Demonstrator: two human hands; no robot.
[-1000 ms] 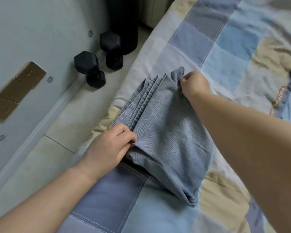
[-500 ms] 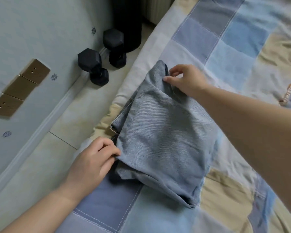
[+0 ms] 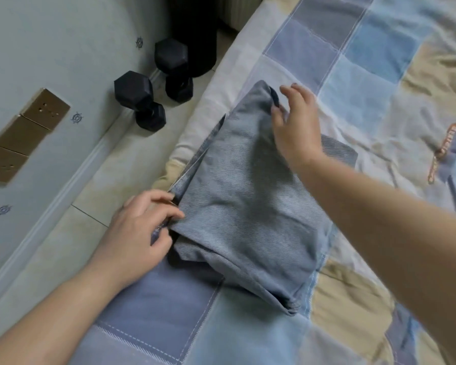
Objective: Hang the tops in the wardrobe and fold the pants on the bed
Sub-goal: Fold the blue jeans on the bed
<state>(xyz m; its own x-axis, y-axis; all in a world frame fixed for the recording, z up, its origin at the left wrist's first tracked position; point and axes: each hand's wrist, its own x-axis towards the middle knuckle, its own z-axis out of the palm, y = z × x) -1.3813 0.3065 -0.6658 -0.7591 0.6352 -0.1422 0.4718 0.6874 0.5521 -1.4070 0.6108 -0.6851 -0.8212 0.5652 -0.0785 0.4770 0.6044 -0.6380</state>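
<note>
A pair of grey-blue pants, folded into a thick bundle, is lying on the bed in the middle of the frame, close to the mattress edge that runs along the floor. The bed is wearing a patchwork cover of blue, pale blue and beige squares.

The person's left hand is coming in from the lower left and is sitting at the left edge of the bundle. Its fingers are curling around the stacked layers there, the thumb underneath and the fingertips on the top layer, so it is gripping the fabric edge.

The right hand is reaching in from the right side of the frame and is hovering at the upper corner of the bundle. Its fingers are spreading wide and relaxed, holding nothing; whether the fingertips are touching the raised corner of the cloth I cannot tell, as they are a little blurred.

At the upper left of the frame, two black hex dumbbells are standing on the pale tiled floor, next to the wall and just beside each other. On the wall at the far left, brass-coloured socket plates are sitting in a slanting row.
</note>
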